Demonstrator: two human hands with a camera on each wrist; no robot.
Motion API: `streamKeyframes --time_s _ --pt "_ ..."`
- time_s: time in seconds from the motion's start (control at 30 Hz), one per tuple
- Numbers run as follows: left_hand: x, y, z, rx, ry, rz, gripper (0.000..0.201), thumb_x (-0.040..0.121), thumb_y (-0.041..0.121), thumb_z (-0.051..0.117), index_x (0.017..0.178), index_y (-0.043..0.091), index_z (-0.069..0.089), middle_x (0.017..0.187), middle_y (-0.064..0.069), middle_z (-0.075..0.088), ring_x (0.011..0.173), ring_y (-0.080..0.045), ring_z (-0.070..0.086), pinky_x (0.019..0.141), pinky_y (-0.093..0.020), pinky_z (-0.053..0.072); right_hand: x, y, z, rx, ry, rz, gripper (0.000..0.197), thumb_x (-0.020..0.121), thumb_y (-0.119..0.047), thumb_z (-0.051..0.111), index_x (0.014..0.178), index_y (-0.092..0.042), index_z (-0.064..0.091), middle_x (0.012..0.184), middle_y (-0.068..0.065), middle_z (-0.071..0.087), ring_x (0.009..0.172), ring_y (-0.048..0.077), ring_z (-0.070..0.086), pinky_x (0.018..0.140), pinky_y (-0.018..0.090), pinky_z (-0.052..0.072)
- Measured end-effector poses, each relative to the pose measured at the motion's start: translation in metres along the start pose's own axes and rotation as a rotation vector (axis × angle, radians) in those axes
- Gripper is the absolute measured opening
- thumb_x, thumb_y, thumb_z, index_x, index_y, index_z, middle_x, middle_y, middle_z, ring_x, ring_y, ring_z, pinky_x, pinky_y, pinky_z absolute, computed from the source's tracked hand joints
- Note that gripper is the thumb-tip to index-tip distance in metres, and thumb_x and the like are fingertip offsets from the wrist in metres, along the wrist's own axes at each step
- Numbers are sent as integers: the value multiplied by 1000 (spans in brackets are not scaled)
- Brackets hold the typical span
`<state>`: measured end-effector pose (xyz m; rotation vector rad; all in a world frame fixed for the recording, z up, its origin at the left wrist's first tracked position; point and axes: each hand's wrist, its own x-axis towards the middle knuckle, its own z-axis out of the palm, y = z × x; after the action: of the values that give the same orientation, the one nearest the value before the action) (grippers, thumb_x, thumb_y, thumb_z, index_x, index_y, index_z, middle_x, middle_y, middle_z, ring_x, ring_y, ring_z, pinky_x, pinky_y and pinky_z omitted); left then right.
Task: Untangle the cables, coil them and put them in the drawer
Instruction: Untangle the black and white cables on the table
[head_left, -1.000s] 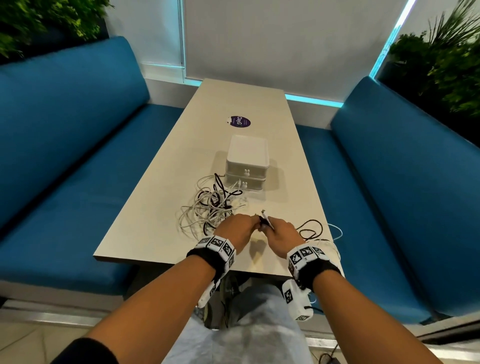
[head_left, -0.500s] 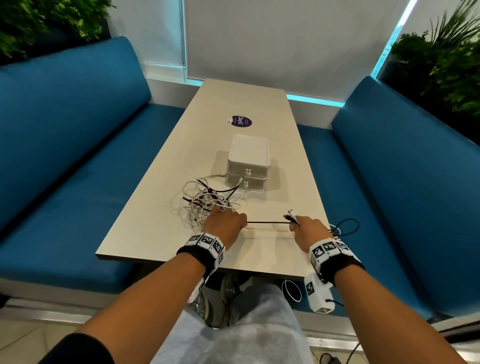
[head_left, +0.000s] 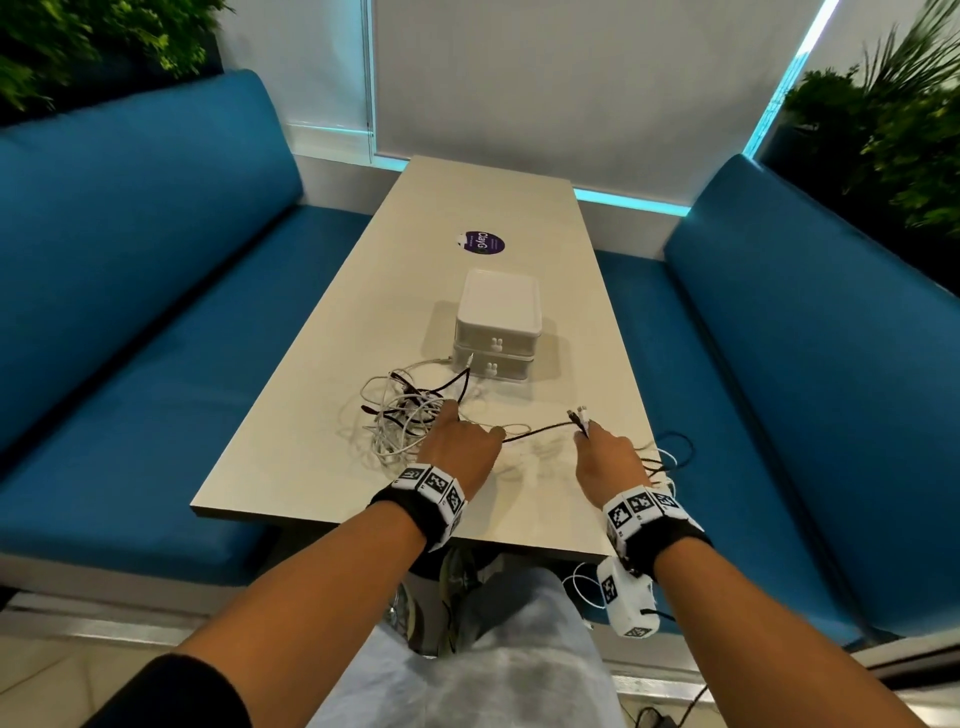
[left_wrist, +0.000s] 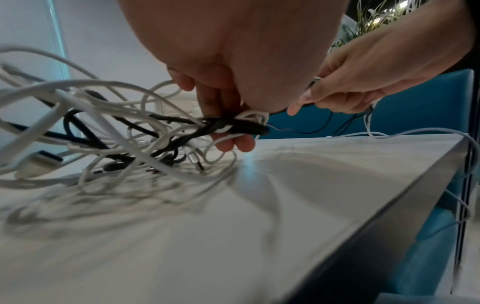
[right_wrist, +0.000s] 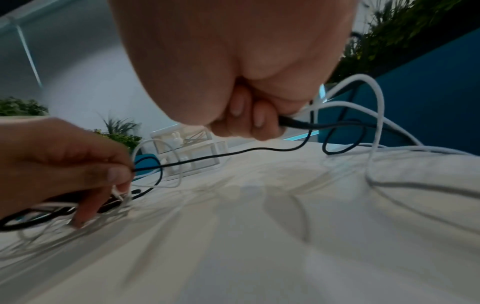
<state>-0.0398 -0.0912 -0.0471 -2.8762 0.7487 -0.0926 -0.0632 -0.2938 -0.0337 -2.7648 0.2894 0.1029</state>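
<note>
My left hand (head_left: 460, 441) pinches the knot of the cable tangle (head_left: 402, 415) to anchor it on the table (head_left: 332, 364). My right hand (head_left: 605, 457), fingers curled, grips the black cable (head_left: 540, 429) near its plug, drawing slack out. The drawer unit (head_left: 496, 332) behind stands closed.

**Cables and drawer box share a pale booth table**

A long, light wood-grain table (head_left: 322, 415) runs up the centre of the frame between two blue benches. A round purple sticker (head_left: 483, 242) lies on it in the upper middle. Below that stands a small white two-drawer box (head_left: 497, 332), both drawers closed. Just left of and below the box, a tangle of white and black cables (head_left: 402, 415) sprawls on the surface, with strands trailing over the table's lower right edge.
</note>
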Motion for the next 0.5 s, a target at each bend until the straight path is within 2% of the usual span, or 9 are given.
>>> streamKeyframes --time_s 0.13,0.2,0.3,0.4,0.5 --pt "2 5 -9 26 9 28 22 93 10 44 113 17 52 77 -3 69 72 -28 64 102 -43 22 -8 -20 7 99 10 -248 33 103 -32 39 111 -7 58 94 21 67 89 40 61 72 40 47" --pt "1 8 -13 40 5 49 27 91 7 42 116 14 49 83 -4 71 76 -29 65 102 -43 24 -11 -26 9 144 -15 -314 32 102 -32 42 111 -8 61 91 19 69 85 37 62 73 41 49" --pt "0 10 -14 1 23 81 40 86 -2 40 124 8 44 98 -8 69 84 -31 64 100 -39 28 -10 -28 9 181 -49 -322 31 102 -29 44 117 -10 62 95 17 69 89 34 62 76 38 48" --pt "1 9 -10 -122 64 109 45 86 -3 44 129 9 42 110 -9 59 95 -31 61 95 -40 33 -11 -29 5 221 -28 -324 29 102 -27 45 121 -13 61 93 16 69 85 32 61 72 34 45" --pt "4 10 -7 -304 51 141 42 86 -5 48 127 6 45 116 -13 50 94 -33 57 80 -41 43 -12 -30 5 232 -8 -344 30 102 -29 45 120 -12 61 91 16 69 83 33 61 71 35 45"
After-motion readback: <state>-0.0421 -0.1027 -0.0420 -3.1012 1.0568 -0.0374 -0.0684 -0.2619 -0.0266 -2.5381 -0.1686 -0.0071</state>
